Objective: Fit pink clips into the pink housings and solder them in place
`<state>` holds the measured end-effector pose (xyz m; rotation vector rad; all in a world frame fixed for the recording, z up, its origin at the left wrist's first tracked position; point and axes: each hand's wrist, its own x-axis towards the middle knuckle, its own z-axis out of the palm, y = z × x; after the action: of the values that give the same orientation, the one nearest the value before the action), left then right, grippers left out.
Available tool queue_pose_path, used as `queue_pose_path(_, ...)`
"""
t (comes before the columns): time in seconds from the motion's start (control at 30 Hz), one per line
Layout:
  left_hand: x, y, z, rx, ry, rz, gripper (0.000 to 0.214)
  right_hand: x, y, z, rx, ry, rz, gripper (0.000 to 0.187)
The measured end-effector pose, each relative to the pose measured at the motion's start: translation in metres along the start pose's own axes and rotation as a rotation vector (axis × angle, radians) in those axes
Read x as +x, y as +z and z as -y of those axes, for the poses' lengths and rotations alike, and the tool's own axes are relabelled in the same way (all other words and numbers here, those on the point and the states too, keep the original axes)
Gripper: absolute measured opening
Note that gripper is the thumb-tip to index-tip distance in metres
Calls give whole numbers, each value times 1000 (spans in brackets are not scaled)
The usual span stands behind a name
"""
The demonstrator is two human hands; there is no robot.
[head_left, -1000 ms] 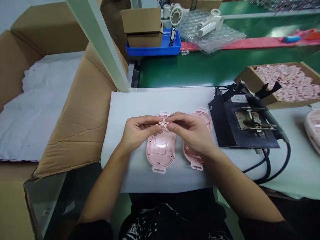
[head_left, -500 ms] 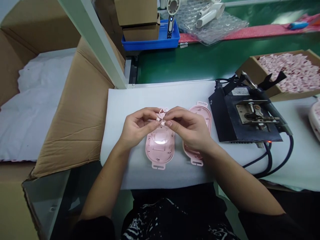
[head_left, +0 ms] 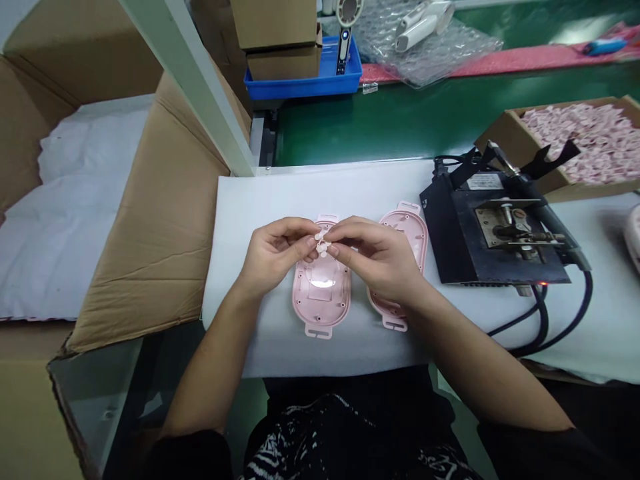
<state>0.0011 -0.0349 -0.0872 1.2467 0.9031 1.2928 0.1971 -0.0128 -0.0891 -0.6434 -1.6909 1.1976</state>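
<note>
Between the fingertips of both hands is a small pale pink plastic part (head_left: 323, 247), held above the upper end of a pink oval plastic shell (head_left: 320, 308). My left hand (head_left: 278, 257) pinches it from the left with thumb and forefinger. From the right, my right hand (head_left: 378, 257) grips the same part, thumb and fingers pressed together. The shell lies with its hollow side up, and slotted tabs stick out at its ends. A second pink shell (head_left: 418, 235) rests to the right, partly hidden under my right hand.
A black soldering machine (head_left: 495, 227) with thick cables stands on the right. Behind it sits a cardboard box (head_left: 510, 130) of small pink parts. On the left, a large carton (head_left: 145, 220) borders the white mat (head_left: 270, 193). A blue tray (head_left: 305, 87) is at the back.
The small part has been turned between my fingers, so a different side shows. Both hands stay in nearly the same place, and the view has shifted slightly.
</note>
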Motion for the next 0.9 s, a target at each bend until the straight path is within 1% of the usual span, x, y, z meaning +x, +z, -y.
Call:
queue_pose_path(0.17,-1,-1,-2,-9,-69,6,10,0,1,1,-15,-25,10,14)
queue_pose_path(0.3,-1,-2,-2,-10,-99,-10,12,0,1,1,-67,-9,1,11)
queue_pose_path(0.37,-1,-3,-1,-11,-107,-23,12,0,1,1,-83,-23,1,9)
queue_pose_path(0.53,-2,-3,-1,-14,-108,-28,11,-1,2,1,-108,-90,-14,6)
queue_pose_path(0.63,-2,-3,-1,2,-111,-37,14,-1,1,2,-174,-89,-6,3)
queue_pose_path(0.73,-2,-3,-1,-6,-107,-27,14,0,1,2,-228,-78,5,4)
queue_pose_path(0.9,-1,-3,1,-14,-77,-12,9,-1,1,1,-257,-125,-10,6)
